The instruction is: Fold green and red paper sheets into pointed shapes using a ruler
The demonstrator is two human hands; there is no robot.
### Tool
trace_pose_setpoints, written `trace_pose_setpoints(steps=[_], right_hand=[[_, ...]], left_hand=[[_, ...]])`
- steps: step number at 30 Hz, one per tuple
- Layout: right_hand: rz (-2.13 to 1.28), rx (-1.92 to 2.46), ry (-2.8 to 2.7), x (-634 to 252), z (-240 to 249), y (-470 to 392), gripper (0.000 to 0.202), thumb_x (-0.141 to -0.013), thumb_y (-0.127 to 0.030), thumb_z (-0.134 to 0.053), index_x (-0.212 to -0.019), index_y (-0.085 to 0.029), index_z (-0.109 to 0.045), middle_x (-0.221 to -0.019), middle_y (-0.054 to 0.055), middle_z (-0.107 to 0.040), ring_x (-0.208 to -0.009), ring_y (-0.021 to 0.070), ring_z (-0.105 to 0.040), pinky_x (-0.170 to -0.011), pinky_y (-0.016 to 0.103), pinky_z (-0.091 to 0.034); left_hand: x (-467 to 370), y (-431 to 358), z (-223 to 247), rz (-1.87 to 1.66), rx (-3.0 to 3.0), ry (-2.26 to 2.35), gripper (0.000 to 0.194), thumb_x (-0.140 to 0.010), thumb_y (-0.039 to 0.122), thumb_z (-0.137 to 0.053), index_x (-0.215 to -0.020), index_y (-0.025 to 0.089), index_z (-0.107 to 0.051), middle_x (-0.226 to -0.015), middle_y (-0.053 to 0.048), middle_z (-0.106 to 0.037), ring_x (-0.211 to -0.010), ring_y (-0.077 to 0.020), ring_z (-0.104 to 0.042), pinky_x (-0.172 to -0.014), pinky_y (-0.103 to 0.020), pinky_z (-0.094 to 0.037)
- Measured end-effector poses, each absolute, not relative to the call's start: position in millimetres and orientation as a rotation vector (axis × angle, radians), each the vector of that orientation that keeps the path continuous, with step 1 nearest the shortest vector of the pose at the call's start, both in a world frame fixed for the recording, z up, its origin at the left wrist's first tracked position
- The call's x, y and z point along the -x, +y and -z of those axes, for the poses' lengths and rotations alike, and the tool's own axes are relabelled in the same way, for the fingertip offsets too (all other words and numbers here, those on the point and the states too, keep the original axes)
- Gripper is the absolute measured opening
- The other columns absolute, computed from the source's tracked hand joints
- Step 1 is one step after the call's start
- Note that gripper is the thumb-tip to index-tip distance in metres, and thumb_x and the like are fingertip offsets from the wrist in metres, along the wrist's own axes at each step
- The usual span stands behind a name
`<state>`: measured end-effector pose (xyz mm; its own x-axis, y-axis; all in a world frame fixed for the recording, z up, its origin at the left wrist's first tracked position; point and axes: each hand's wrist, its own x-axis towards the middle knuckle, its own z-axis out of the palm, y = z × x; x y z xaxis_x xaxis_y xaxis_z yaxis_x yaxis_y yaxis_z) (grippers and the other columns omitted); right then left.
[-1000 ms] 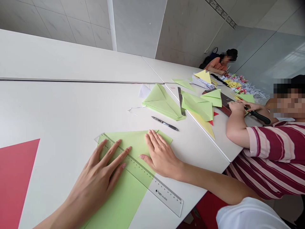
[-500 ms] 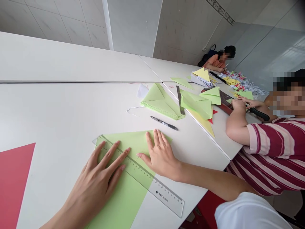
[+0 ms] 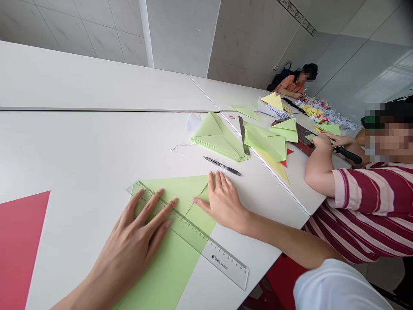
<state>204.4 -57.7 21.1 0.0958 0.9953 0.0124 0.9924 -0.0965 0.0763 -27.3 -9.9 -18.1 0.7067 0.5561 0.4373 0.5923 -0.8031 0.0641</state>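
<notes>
A sheet of light green paper (image 3: 161,267) lies on the white table in front of me, its far part folded over. Across it runs a clear plastic ruler (image 3: 222,260), slanting down to the right past the paper's edge. My left hand (image 3: 138,228) presses on the ruler with fingers spread. Flat on the folded paper's far right corner rests my right hand (image 3: 224,198), fingers stretched out and thumb apart. A grey and black pen (image 3: 222,166) lies just beyond that hand.
Folded green papers (image 3: 216,133) are stacked beyond the pen, beside a steel ruler (image 3: 244,135). Red paper (image 3: 22,245) lies at the left. To the right, a co-worker in a striped shirt (image 3: 371,193) leans over a paper cutter (image 3: 300,135); another person (image 3: 292,86) sits farther back.
My right hand has slid to the right across the green paper, uncovering a crease line on it. My left hand and the clear ruler stay nearly in place.
</notes>
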Motion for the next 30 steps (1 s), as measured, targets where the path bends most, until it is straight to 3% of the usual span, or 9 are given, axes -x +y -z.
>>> trace_pose_setpoints(steps=[4, 7, 10, 14, 22, 30], right_hand=[[0.038, -2.178, 2.377, -200, -31, -76, 0.090, -0.096, -0.067, -0.028, -0.156, -0.001, -0.020, -0.159, 0.025, -0.016, -0.150, 0.0355, -0.014, -0.122, 0.052, -0.022], [0.301, -1.834, 2.723, -182, -36, -78, 0.086, -0.098, -0.065, -0.019, -0.156, -0.001, -0.017, -0.161, 0.018, -0.017, -0.151, 0.0269, -0.013, -0.125, 0.042, -0.017], [0.304, -1.752, 2.819, -159, -30, -65, 0.088, -0.098, -0.065, -0.024, -0.154, 0.003, -0.020, -0.160, 0.021, -0.022, -0.151, 0.0280, -0.015, -0.125, 0.039, -0.018], [0.066, -1.898, 2.771, -144, -16, -49, 0.095, -0.095, -0.068, -0.028, -0.152, 0.008, -0.023, -0.155, 0.027, -0.030, -0.149, 0.0334, -0.020, -0.124, 0.042, -0.020], [-0.068, -2.099, 2.571, -180, -8, -55, 0.099, -0.093, -0.071, -0.023, -0.150, 0.010, -0.027, -0.153, 0.029, -0.030, -0.147, 0.0346, -0.026, -0.120, 0.046, -0.030], [-0.158, -2.251, 2.345, -213, -3, -61, 0.090, -0.098, -0.063, -0.031, -0.146, 0.014, -0.031, -0.149, 0.030, -0.038, -0.142, 0.0353, -0.039, -0.117, 0.045, -0.036]], left_hand=[[27, -10, 18, 0.674, 2.823, -0.939, 0.050, -0.099, 0.044, -0.038, -0.148, 0.033, -0.041, -0.152, -0.003, -0.043, -0.142, -0.0412, -0.032, -0.104, -0.062, -0.045], [27, -7, 16, 0.636, 2.841, -0.822, 0.049, -0.100, 0.043, -0.036, -0.147, 0.031, -0.043, -0.150, -0.003, -0.046, -0.144, -0.0361, -0.032, -0.112, -0.060, -0.037], [28, -5, 15, 0.617, 2.858, -0.657, 0.047, -0.100, 0.039, -0.035, -0.146, 0.031, -0.043, -0.148, 0.000, -0.048, -0.145, -0.0302, -0.032, -0.118, -0.056, -0.029], [29, -6, 16, 0.666, 2.808, -0.796, 0.050, -0.099, 0.039, -0.034, -0.147, 0.026, -0.041, -0.151, -0.005, -0.044, -0.149, -0.0349, -0.019, -0.111, -0.055, -0.039], [28, -12, 16, 0.652, 2.860, -0.986, 0.050, -0.099, 0.047, -0.038, -0.148, 0.036, -0.041, -0.151, -0.003, -0.045, -0.144, -0.0403, -0.030, -0.105, -0.060, -0.045], [26, -14, 14, 0.638, 2.863, -1.031, 0.048, -0.099, 0.041, -0.041, -0.146, 0.037, -0.043, -0.150, -0.003, -0.046, -0.140, -0.0417, -0.036, -0.101, -0.062, -0.049]])
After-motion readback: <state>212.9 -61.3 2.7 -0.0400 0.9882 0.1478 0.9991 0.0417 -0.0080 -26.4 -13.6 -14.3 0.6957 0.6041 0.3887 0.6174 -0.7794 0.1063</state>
